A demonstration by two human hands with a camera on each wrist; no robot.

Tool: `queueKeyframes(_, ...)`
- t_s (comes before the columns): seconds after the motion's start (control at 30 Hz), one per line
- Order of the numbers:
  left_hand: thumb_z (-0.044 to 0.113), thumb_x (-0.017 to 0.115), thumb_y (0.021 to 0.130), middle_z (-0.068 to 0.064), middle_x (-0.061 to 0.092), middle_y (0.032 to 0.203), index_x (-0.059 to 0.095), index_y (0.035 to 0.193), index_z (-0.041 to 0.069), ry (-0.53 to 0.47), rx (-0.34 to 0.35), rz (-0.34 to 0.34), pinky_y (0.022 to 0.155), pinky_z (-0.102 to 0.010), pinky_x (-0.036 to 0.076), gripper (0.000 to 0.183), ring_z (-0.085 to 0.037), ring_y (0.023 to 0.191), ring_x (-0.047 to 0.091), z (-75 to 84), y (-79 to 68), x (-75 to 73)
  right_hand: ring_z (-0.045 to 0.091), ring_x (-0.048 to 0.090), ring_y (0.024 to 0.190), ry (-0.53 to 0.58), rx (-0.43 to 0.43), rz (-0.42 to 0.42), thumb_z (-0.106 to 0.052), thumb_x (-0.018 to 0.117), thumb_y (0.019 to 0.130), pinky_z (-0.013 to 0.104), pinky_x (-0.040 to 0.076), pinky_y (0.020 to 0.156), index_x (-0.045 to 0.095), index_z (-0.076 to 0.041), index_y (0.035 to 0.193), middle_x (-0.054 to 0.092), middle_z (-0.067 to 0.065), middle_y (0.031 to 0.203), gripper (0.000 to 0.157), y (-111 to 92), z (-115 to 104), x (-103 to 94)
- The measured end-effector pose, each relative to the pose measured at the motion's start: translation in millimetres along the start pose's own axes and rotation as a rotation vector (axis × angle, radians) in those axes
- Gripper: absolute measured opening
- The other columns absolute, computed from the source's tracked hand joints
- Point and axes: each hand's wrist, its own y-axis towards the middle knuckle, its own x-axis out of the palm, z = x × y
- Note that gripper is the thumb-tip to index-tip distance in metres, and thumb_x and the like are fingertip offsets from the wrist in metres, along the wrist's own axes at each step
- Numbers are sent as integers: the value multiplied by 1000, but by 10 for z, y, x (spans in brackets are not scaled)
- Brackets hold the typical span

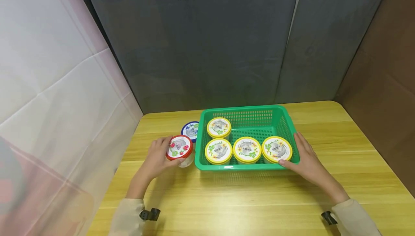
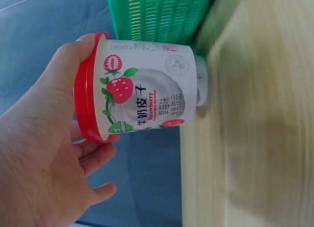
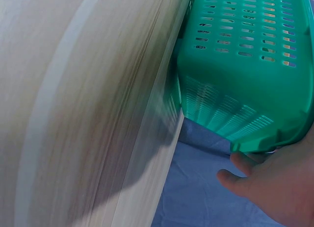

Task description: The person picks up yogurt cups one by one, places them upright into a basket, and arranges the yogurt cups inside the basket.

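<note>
"Keeping that red-lidded cup [image 1: 179,146] level would serve well, I'd say, with a light pinch so its wall won't buckle"

"Where is it?"

"Just left of the green basket [image 1: 238,168]; the left hand [image 1: 157,158] has thumb and fingers grasping its top"

"And the right hand [image 1: 306,161]?"

"Gripping the basket's near right corner, thumb over the edge, fingers along the outside"

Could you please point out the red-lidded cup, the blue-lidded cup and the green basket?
Red-lidded cup [image 2: 142,87]: left wrist view, on its printed side.
Blue-lidded cup [image 1: 190,130]: head view, on its lid.
Green basket [image 1: 243,167]: head view, on its near rim.
</note>
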Motion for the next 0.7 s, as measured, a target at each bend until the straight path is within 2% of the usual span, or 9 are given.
queueKeyframes(0.2,48,79,77,-22,48,138,41,146,0,15,2,33,96,-56,44,92,-36,122,38,30,45,-83,55,8,149,3,-3,1,-58,73,81,81,21,103,-8,-12,160,-6,19,167,122,0,-3,-6)
queueKeyframes(0.43,51,79,76,-21,48,136,42,146,2,28,15,66,99,-57,39,94,-36,120,38,120,127,-213,55,8,149,5,-7,4,-57,74,81,81,21,103,-7,-12,160,-5,20,167,121,1,-4,-10)
queueKeyframes(0.7,52,79,76,-21,49,136,43,145,2,45,37,84,97,-56,42,93,-36,121,39,190,220,-337,55,9,148,2,-5,3,-58,74,81,81,22,104,-8,-12,160,-4,22,167,122,4,4,3)
